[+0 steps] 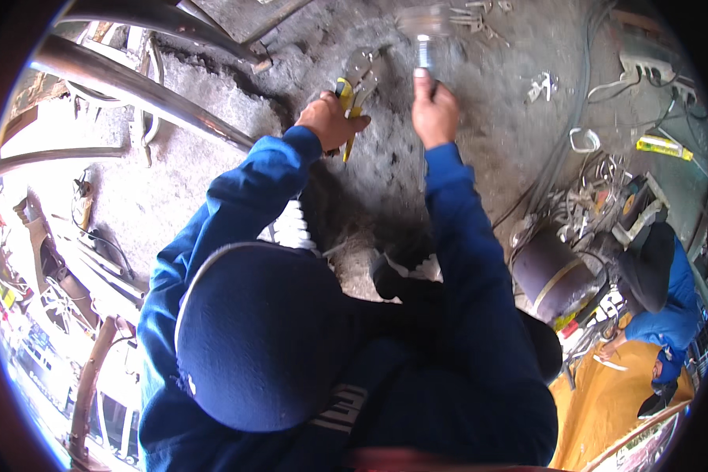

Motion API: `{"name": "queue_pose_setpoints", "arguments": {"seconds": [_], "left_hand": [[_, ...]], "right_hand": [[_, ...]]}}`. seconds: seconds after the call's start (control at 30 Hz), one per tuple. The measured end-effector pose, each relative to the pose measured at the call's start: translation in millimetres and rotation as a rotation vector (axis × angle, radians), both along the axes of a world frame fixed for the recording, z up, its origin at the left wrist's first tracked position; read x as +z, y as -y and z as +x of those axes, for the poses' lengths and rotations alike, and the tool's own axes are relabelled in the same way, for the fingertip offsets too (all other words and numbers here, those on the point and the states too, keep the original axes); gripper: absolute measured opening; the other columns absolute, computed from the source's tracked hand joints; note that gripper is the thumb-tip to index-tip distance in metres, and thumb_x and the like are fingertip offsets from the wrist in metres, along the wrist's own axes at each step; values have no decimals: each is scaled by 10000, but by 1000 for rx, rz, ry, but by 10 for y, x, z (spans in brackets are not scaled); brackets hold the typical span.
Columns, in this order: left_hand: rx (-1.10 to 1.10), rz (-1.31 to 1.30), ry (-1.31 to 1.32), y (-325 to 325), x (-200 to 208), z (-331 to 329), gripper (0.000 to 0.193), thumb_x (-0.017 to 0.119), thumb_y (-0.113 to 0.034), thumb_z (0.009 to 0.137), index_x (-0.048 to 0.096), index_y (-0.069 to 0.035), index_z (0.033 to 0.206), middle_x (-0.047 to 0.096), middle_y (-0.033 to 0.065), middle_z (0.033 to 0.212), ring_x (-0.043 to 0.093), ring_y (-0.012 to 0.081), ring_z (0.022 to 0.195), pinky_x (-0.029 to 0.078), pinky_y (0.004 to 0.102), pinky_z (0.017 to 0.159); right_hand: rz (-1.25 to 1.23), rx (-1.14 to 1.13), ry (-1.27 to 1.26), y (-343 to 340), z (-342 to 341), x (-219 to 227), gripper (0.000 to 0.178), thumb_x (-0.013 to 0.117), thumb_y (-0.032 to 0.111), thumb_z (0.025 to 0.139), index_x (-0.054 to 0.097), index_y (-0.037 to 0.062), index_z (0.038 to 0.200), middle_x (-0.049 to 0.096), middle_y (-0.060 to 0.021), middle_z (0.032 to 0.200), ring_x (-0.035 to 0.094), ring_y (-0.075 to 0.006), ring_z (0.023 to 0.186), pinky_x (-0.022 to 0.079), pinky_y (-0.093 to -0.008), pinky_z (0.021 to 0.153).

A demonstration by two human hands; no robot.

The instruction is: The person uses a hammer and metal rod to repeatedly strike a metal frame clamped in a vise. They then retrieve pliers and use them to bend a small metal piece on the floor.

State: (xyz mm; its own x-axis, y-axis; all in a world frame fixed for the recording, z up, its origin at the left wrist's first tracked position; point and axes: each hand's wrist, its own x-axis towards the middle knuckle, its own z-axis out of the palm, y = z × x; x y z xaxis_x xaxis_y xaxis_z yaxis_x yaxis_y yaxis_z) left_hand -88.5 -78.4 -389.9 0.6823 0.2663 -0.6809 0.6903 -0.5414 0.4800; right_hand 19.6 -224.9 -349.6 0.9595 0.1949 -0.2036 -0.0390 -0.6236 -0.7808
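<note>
Locking pliers [359, 82] left of metal rod [425, 49]; curved tubes [134, 86] further left.

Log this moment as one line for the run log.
left hand: grips yellow-handled locking pliers | right hand: holds metal tool, head blurred | surface: concrete floor

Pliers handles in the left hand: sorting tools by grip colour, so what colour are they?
Yellow, on the locking pliers held by the left hand; head view.

left hand [330, 119] gripping pliers [357, 86], right hand [434, 112] raised
</note>
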Motion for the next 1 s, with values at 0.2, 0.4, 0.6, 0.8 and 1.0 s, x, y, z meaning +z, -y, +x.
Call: {"name": "queue_pose_setpoints", "arguments": {"seconds": [0.2,0.4,0.6,0.8,1.0], "left_hand": [[4,-9,-7,-14,-14,-15,809,666,-577,782,486,141,1109,659,242,868,697,324,730,556,377,670],[41,-40,-141,-25,157,93,813,731,-555,737,485,82,1178,669,223,1013,687,318,910,536,378,811],[-75,75,-51,-41,92,47,869,672,-601,765,465,157,1137,653,282,913,691,344,853,547,408,749],[25,-55,-61,-65,94,49,793,708,-545,763,497,127,1126,675,218,895,700,287,812,557,365,704],[34,-138,-83,-137,127,111,692,735,-517,744,580,63,1087,683,171,921,685,260,773,544,351,682]], "right_hand": [[617,-73,89,240,311,238,496,528,505,944,535,36,781,510,-10,577,514,-117,473,406,-279,425],[67,0,233,92,22,-50,530,565,549,905,592,30,803,616,-98,627,627,-232,576,500,-374,540],[96,44,-68,155,216,-49,568,480,506,955,610,12,707,610,-119,614,596,-238,558,433,-382,524],[525,31,219,161,65,39,525,510,552,933,536,56,767,530,-6,595,483,-93,470,392,-244,445],[-225,7,-58,242,29,-513,547,525,521,917,656,-6,856,659,-218,771,656,-396,775,503,-443,732]]}}
